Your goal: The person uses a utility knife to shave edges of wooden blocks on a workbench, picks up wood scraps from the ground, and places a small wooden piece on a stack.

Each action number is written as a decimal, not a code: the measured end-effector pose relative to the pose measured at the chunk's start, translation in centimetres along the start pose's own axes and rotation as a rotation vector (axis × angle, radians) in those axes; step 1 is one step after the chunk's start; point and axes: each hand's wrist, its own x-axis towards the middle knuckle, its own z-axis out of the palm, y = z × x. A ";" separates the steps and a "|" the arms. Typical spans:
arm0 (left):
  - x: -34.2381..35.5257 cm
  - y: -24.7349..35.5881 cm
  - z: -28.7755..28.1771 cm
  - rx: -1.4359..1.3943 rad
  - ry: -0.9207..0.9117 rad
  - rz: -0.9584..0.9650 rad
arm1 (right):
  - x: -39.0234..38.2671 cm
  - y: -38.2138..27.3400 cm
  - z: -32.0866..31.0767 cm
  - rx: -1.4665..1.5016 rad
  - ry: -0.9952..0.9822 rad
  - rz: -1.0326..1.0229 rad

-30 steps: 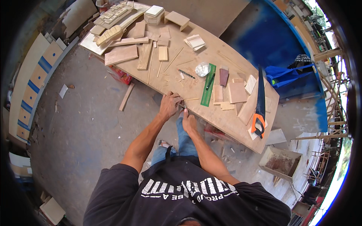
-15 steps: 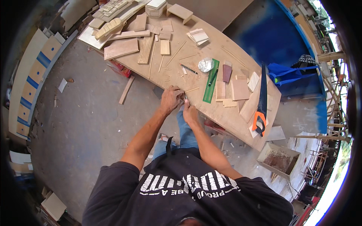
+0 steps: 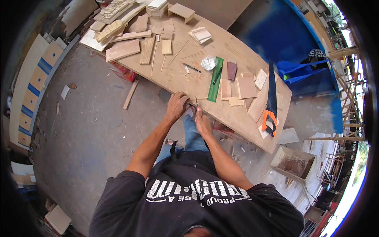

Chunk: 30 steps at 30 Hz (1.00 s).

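At the table's near edge, my left hand [image 3: 177, 106] is closed, its fingers pinching a thin wooden stick [image 3: 202, 98] that points right over the tabletop. Just right of it, my right hand [image 3: 203, 123] grips a small knife [image 3: 196, 103], its thin blade pointing up beside the stick. Whether blade and stick touch, I cannot tell. Beyond the hands lie a green ruler [image 3: 212, 91] with a dark pen on it, a round silvery lump [image 3: 209, 63] and a black pencil [image 3: 192, 67].
The wooden table [image 3: 179, 85] carries wood blocks [image 3: 123, 50], more sticks and shavings. A handsaw [image 3: 271, 120] with an orange handle lies near its right end. Past that stand a blue panel [image 3: 258, 35] and a box [image 3: 293, 164] on the floor. A wood strip [image 3: 130, 94] lies left, below the table.
My right hand has moved slightly right and down, away from my left hand, and the knife blade now shows more plainly. The whole view has shifted a little.
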 end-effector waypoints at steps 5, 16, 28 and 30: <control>0.2 0.7 -0.3 0.005 -0.029 0.009 | 0.3 1.0 1.2 -0.033 0.059 0.016; 1.2 0.4 -0.9 -0.046 -0.110 0.062 | 1.6 1.0 2.9 -0.037 0.021 -0.003; 1.7 -0.6 -0.8 -0.053 -0.202 0.121 | 0.9 -0.4 3.3 -0.134 0.168 -0.005; 1.6 -1.1 -0.5 -0.057 -0.207 0.157 | 0.9 -0.4 3.3 -0.146 0.175 -0.023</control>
